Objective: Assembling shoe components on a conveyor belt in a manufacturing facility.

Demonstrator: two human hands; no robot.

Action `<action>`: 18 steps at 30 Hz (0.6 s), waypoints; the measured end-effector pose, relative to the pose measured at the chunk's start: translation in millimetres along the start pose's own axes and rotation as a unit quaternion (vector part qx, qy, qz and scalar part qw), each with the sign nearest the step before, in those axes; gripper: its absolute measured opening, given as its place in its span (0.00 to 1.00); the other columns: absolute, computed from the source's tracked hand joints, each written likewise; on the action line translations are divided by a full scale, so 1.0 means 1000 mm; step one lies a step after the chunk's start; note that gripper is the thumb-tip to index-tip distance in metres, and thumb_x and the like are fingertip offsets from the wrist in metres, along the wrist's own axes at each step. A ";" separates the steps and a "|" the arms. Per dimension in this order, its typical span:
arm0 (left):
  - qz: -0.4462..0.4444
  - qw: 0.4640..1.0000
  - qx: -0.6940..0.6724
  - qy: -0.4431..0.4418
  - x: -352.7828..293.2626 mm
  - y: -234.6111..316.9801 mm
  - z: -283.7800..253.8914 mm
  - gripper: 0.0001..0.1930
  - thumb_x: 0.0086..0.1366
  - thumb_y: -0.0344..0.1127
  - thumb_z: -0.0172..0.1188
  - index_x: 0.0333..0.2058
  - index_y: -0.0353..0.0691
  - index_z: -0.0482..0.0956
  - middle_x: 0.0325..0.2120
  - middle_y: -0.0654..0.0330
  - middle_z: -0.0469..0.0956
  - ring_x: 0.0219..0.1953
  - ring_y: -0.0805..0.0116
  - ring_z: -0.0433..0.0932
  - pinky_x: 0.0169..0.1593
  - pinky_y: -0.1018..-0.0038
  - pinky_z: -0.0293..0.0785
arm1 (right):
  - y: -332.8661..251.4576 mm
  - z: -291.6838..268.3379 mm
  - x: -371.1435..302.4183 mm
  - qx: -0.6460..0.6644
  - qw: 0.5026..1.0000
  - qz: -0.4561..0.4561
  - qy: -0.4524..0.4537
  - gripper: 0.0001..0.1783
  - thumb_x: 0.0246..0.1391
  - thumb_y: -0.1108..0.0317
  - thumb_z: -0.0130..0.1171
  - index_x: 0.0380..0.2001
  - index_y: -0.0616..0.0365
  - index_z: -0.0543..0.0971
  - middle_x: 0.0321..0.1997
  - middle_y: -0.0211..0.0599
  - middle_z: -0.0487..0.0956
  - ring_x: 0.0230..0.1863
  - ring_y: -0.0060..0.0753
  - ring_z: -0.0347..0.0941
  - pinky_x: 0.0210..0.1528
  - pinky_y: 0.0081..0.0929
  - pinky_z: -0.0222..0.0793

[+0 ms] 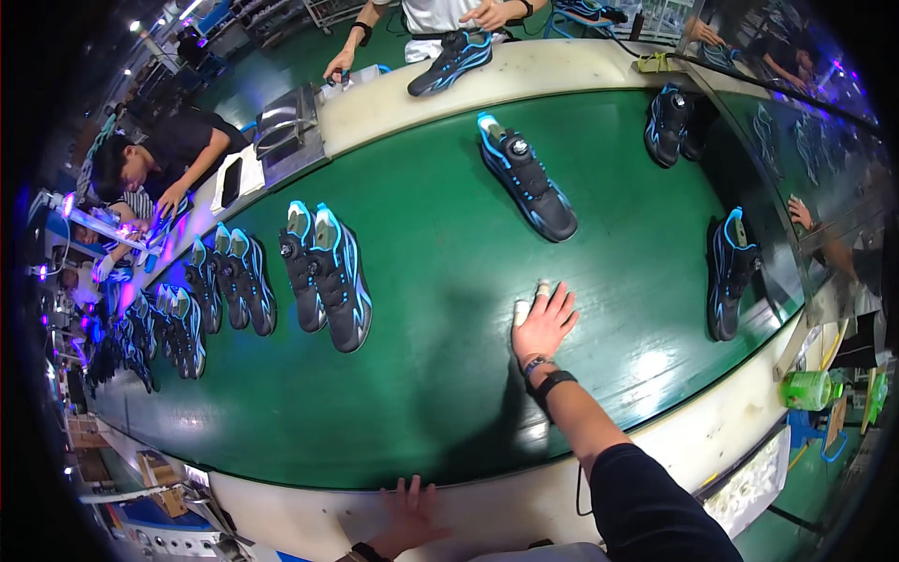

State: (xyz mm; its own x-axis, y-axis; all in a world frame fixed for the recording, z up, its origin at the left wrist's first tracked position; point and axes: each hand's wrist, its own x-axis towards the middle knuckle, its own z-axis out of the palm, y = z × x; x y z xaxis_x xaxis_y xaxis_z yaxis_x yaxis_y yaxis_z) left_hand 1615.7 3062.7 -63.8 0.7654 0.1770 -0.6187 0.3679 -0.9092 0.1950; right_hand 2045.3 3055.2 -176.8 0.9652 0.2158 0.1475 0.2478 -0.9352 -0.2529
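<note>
My right hand (pixel 545 323) reaches out over the green conveyor belt (pixel 431 393), fingers spread and holding nothing. Pale coverings wrap some of its fingertips. Closest to it, beyond the fingers, a black sneaker (pixel 529 183) with blue trim and a round dial lies alone on the belt. My left hand (pixel 412 515) is at the near rim, fingers apart with nothing in them; it is slightly blurred. To the left stands a pair of matching sneakers (pixel 328 281). Another sneaker (pixel 732 276) is at the right side, and one more (pixel 668 126) at the far right.
Several more sneakers (pixel 178 328) line the belt toward the left. Across the belt, a person's hand (pixel 342 70) is near a sneaker (pixel 452 64) on the pale ledge. Another person (pixel 178 155) bends over work at the left. A dark machine opening (pixel 740 159) borders the right.
</note>
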 end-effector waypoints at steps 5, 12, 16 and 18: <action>-0.020 0.997 -0.066 0.025 -0.002 -0.005 0.016 0.62 0.40 0.79 0.59 0.68 0.46 0.52 0.69 0.44 0.41 0.69 0.33 0.41 0.59 0.24 0.31 | 0.001 -0.034 -0.002 0.076 0.996 -0.039 -0.032 0.34 0.54 0.48 0.56 0.62 0.46 0.68 0.72 0.49 0.54 0.72 0.57 0.47 0.69 0.60 0.40; -0.054 0.994 -0.097 -0.002 0.005 0.004 0.016 0.65 0.35 0.78 0.64 0.68 0.49 0.52 0.69 0.48 0.41 0.70 0.38 0.36 0.60 0.25 0.26 | 0.099 -0.061 0.065 0.285 0.915 -0.254 -0.130 0.31 0.48 0.62 0.65 0.58 0.49 0.71 0.58 0.42 0.72 0.57 0.50 0.66 0.59 0.41 0.63; -0.056 0.992 -0.114 -0.008 0.001 0.006 0.015 0.63 0.38 0.78 0.62 0.68 0.48 0.51 0.69 0.48 0.40 0.70 0.38 0.36 0.59 0.25 0.25 | 0.084 -0.077 0.116 0.295 0.924 -0.198 -0.142 0.33 0.50 0.62 0.64 0.60 0.53 0.67 0.54 0.44 0.73 0.53 0.53 0.68 0.57 0.43 0.66; -0.037 0.997 -0.063 -0.003 0.001 0.004 0.027 0.63 0.39 0.79 0.61 0.68 0.48 0.52 0.70 0.47 0.38 0.70 0.36 0.38 0.59 0.24 0.29 | 0.066 -0.075 0.143 0.295 0.932 -0.190 -0.090 0.39 0.48 0.57 0.67 0.62 0.53 0.65 0.55 0.47 0.72 0.54 0.54 0.67 0.58 0.44 0.65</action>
State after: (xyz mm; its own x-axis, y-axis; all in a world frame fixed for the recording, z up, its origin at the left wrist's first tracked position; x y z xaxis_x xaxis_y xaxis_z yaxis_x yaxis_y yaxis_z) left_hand 1604.0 3049.0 -84.4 0.7306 0.2402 -0.6391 0.4871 -0.8393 0.2414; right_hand 2193.8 3003.1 -100.5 0.7834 0.5936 0.1844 0.5262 -0.4755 -0.7050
